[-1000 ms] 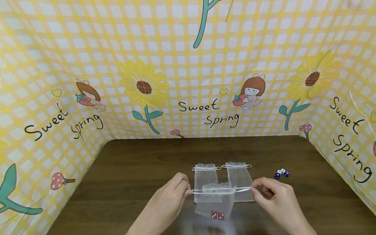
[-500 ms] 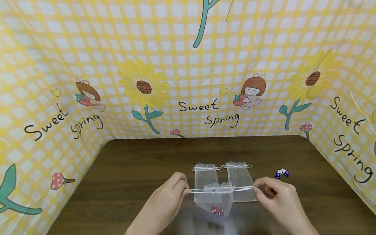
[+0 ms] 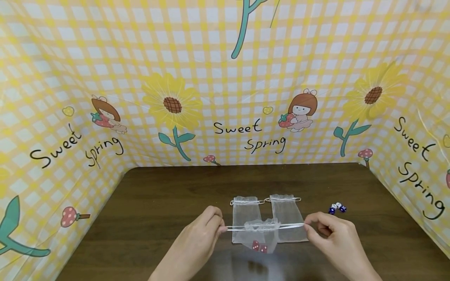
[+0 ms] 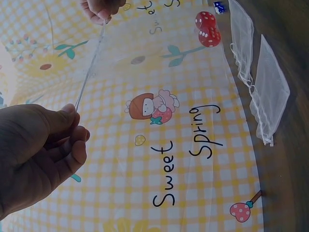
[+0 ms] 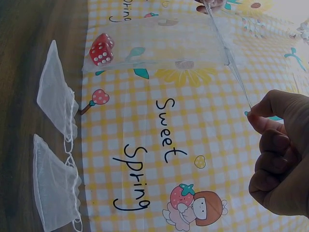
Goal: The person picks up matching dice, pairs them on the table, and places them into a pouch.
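A sheer white drawstring pouch (image 3: 270,236) hangs above the table between the two hands, its gathered mouth uppermost. Through its mesh show two red dice (image 3: 259,246) at the bottom, also plain as red dice (image 4: 207,30) in the left wrist view. My left hand (image 3: 205,234) pinches the drawstring's left end between thumb and finger. On the other side my right hand (image 3: 328,232) pinches the right end between thumb and forefinger, its other fingers curled. The white cord (image 5: 240,82) runs taut from hand to hand.
Two more sheer pouches, a left one (image 3: 246,212) and a right one (image 3: 285,212), lie flat behind the hanging pouch. Several blue and white dice (image 3: 338,207) sit at the right. A yellow checked cloth (image 3: 225,97) walls in the dark wooden table (image 3: 168,187).
The hanging pouch's lower end with the red dice has swung up and away. Its mouth looks slightly more gathered than a second ago. Both hands stay almost still, pinching the cord.
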`<move>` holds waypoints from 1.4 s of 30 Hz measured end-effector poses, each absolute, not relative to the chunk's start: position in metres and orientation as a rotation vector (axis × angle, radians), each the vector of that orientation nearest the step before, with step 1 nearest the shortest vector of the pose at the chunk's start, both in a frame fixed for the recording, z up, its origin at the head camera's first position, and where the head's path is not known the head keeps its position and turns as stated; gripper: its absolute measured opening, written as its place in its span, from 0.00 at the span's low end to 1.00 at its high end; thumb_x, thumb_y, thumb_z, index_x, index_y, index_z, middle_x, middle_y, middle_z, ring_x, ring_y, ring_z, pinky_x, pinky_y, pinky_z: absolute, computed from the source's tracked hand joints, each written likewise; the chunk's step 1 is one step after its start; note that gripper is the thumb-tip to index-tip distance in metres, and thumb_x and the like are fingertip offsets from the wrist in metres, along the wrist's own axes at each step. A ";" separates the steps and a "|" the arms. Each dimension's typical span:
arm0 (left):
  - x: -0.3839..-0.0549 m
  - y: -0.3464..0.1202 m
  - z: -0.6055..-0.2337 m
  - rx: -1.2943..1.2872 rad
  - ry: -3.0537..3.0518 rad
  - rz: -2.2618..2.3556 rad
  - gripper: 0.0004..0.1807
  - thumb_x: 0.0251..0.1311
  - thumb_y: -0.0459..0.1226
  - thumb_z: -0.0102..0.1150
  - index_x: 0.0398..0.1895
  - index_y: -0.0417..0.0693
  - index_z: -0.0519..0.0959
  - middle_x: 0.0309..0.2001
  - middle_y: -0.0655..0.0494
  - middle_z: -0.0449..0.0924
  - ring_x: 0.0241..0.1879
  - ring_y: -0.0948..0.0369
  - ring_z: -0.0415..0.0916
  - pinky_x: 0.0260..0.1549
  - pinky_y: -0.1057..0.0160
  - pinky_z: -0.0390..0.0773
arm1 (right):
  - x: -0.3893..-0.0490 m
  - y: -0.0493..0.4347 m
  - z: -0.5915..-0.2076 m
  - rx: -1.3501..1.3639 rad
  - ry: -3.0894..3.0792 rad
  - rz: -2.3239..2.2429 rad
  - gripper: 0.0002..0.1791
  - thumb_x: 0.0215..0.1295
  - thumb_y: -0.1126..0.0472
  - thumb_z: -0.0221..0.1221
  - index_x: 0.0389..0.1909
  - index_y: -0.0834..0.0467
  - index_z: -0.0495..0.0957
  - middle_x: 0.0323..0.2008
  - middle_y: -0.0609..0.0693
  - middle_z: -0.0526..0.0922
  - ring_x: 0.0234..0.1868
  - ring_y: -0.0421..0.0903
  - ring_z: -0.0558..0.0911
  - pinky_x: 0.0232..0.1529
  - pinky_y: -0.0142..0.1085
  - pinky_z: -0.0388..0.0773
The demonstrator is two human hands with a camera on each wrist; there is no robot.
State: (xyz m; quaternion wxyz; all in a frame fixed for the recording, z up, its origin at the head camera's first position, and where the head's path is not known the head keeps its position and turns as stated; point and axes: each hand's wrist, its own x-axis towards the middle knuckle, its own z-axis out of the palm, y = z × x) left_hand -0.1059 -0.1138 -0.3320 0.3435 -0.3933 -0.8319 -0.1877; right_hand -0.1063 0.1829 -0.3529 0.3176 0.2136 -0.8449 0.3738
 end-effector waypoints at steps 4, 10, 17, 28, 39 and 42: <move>-0.106 -0.115 -0.332 -1.026 -2.156 -0.486 0.23 0.72 0.42 0.30 0.26 0.40 0.72 0.35 0.56 0.68 0.28 0.66 0.70 0.31 0.75 0.72 | -0.106 0.183 -0.353 0.559 -2.222 0.991 0.20 0.38 0.77 0.66 0.22 0.47 0.76 0.15 0.35 0.56 0.16 0.30 0.57 0.15 0.24 0.57; -0.107 -0.116 -0.332 -1.020 -2.135 -0.489 0.22 0.72 0.42 0.31 0.26 0.41 0.72 0.35 0.56 0.68 0.28 0.66 0.71 0.29 0.75 0.72 | -0.106 0.184 -0.353 0.549 -2.225 0.990 0.21 0.38 0.77 0.65 0.22 0.46 0.75 0.15 0.35 0.56 0.16 0.29 0.57 0.16 0.24 0.57; -0.107 -0.119 -0.330 -1.003 -2.134 -0.496 0.22 0.72 0.42 0.30 0.26 0.41 0.71 0.34 0.57 0.67 0.27 0.67 0.69 0.28 0.76 0.71 | -0.106 0.186 -0.353 0.553 -2.219 0.995 0.20 0.38 0.78 0.65 0.22 0.47 0.76 0.15 0.35 0.57 0.16 0.30 0.57 0.16 0.25 0.57; -0.108 -0.122 -0.330 -0.991 -2.147 -0.525 0.22 0.72 0.42 0.31 0.26 0.42 0.72 0.35 0.58 0.67 0.27 0.68 0.69 0.29 0.76 0.70 | -0.106 0.188 -0.352 0.535 -2.230 0.973 0.22 0.38 0.77 0.65 0.21 0.44 0.75 0.15 0.35 0.56 0.16 0.29 0.57 0.15 0.25 0.56; -0.110 -0.124 -0.331 -0.997 -2.149 -0.525 0.22 0.71 0.42 0.31 0.26 0.42 0.72 0.34 0.58 0.67 0.27 0.68 0.68 0.29 0.77 0.69 | -0.106 0.189 -0.352 0.503 -2.231 0.976 0.21 0.39 0.76 0.66 0.21 0.44 0.75 0.14 0.35 0.55 0.16 0.29 0.56 0.15 0.24 0.56; -0.110 -0.125 -0.332 -0.998 -2.150 -0.529 0.22 0.71 0.42 0.31 0.25 0.42 0.71 0.34 0.58 0.67 0.27 0.68 0.68 0.29 0.77 0.69 | -0.107 0.189 -0.352 0.496 -2.234 0.978 0.20 0.39 0.75 0.66 0.21 0.44 0.75 0.14 0.36 0.55 0.16 0.29 0.55 0.15 0.24 0.56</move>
